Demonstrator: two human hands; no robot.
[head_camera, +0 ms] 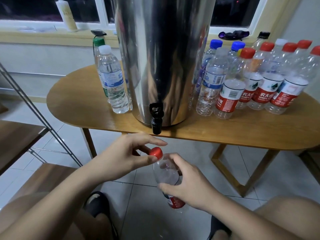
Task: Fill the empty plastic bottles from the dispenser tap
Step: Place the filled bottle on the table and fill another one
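The worktop (225,130) is pale wood with a fine straight grain, rounded at its ends like a long oval, and stands on angled wooden legs over a floor (190,153) of glossy pale tiles. On it, near the front edge, stands the dispenser (164,58), a tall cylinder of mirror-polished steel. To its right crowds a cluster of empty bottles (259,80), thin clear ribbed plastic with red, blue and white caps, many wearing red-and-white labels. To its left two capped bottles (114,80) stand together, clear and seemingly full of water, one capped white and the one behind it green. A further bottle (166,174) of clear, faintly crinkled plastic with a red label is held in the air below the worktop's edge, just beneath the tap and a little to its right, tilted so that its neck leans left. The tap (156,118) is stubby black plastic, its spout overhanging the edge. The red cap (156,152), small, round and ridged, sits on the bottle. The left grip (124,158) pinches that cap, thumb against its side and fingers curved behind, the forefinger reaching past it. The right grip (192,186) wraps the bottle's middle, fingers curled around the plastic.
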